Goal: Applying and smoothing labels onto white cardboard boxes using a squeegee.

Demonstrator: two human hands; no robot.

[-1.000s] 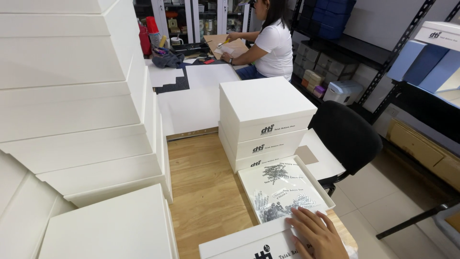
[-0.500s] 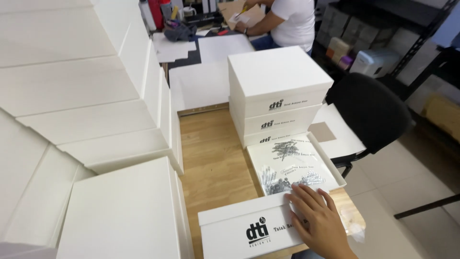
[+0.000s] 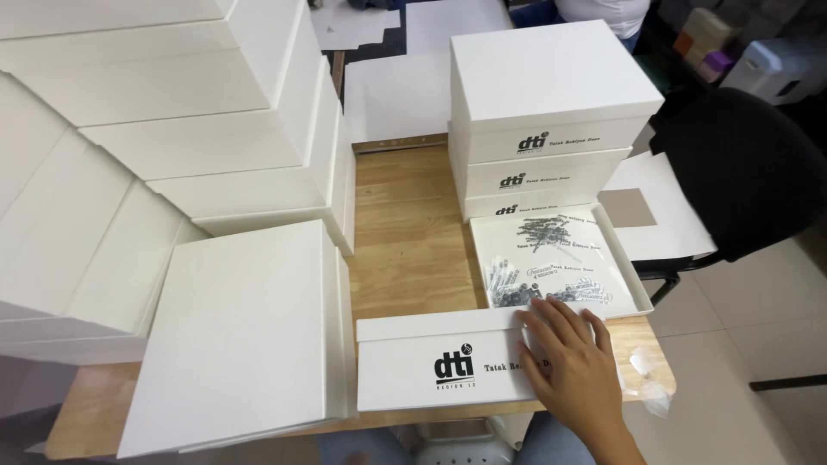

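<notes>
My right hand (image 3: 575, 362) lies flat, fingers spread, on the right end of a white box (image 3: 431, 362) with black printing that stands at the near edge of the wooden table (image 3: 413, 232). Just beyond the hand sits an open shallow white tray (image 3: 620, 258) holding clear printed bags (image 3: 547, 258). Behind the tray rises a stack of three closed white boxes (image 3: 551, 112). My left hand is out of view.
Tall leaning piles of white boxes (image 3: 155, 146) fill the left side, with one flat box (image 3: 241, 336) lying nearest. A black office chair (image 3: 741, 164) stands at the right. Flat white cardboard sheets (image 3: 396, 95) lie at the far end. A person's white shirt shows at the top.
The view has tilted down and drawn closer, so the person at the far table has mostly left the frame. My right hand has stayed on the printed box.
</notes>
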